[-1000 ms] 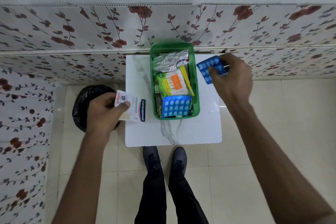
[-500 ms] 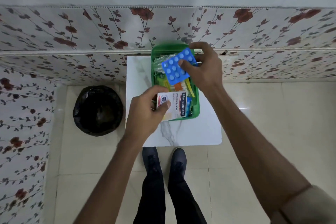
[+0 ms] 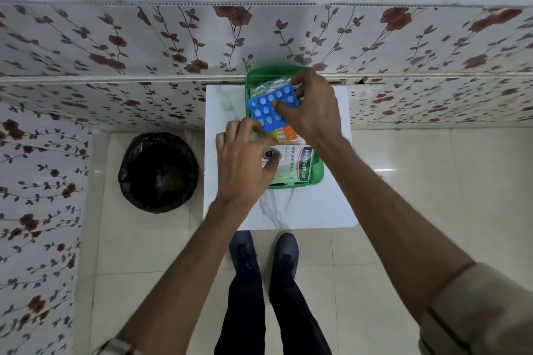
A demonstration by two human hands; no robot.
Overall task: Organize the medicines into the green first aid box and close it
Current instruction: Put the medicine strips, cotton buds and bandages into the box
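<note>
The green first aid box [image 3: 317, 173] stands open on a small white marble table [image 3: 311, 207] against the wall. My right hand [image 3: 313, 108] holds a blue blister pack [image 3: 271, 109] of white tablets tilted over the box's middle. My left hand [image 3: 245, 164] rests on the box's near left side, thumb pressing a white Hansaplast plaster packet [image 3: 294, 164] that lies in the near end of the box. A silver foil strip [image 3: 264, 86] and an orange-and-yellow packet [image 3: 288, 134] show beneath the blister pack. No lid is visible.
A black-lined round bin [image 3: 158, 171] stands on the tiled floor left of the table. Floral wall panels rise behind and to the left. My shoes [image 3: 264, 251] are just in front of the table's near edge.
My left hand carried the plaster packet from beside the bin into the box's near end. My right hand brought the blister pack from right of the box to above its middle.
</note>
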